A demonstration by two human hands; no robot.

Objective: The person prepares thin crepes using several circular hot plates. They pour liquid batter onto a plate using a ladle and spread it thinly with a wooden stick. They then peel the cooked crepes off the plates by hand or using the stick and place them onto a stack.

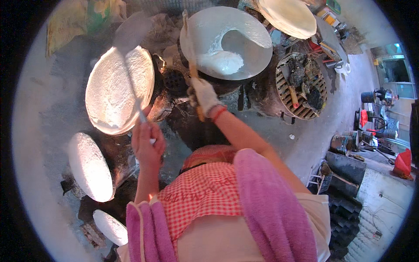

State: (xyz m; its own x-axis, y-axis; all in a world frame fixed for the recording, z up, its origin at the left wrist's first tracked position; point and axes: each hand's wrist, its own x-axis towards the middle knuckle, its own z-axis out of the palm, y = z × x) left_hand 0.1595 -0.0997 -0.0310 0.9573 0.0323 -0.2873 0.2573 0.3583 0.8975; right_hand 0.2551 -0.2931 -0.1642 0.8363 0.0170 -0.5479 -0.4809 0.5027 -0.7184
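Left disc: a white round disc (90, 167) lies below the big stack, at your far left.
Flat rounds: a thick-edged stack of pale, flat rounds (111, 87) lies left of the griddle, ahead of your left hand.
Long tool: your long-handled tool (132, 34) reaches up across that stack, its rounded blade blurred beyond the far edge; you cannot tell whether its shaft touches the rounds.
Left hand: your bare left hand (149, 142) is curled around the tool's handle, fingers closed.
Stick: your wooden stick (193, 67) stands near upright in view, its upper part crossing the griddle's left side; you cannot tell whether it touches the surface.
Right hand: your right hand (204, 93), in a whitish glove, grips the stick partway down, just below the griddle's rim.
Batter: white, wet-looking batter (224, 63) pools thickly on the near side of the round griddle (248, 48), with a grey patch beside it.
Far stack: more pale flat sheets (288, 18) lie beyond the griddle, to your right.
Slatted top: dark scraps (297, 74) rest on a round slatted stand (283, 91).
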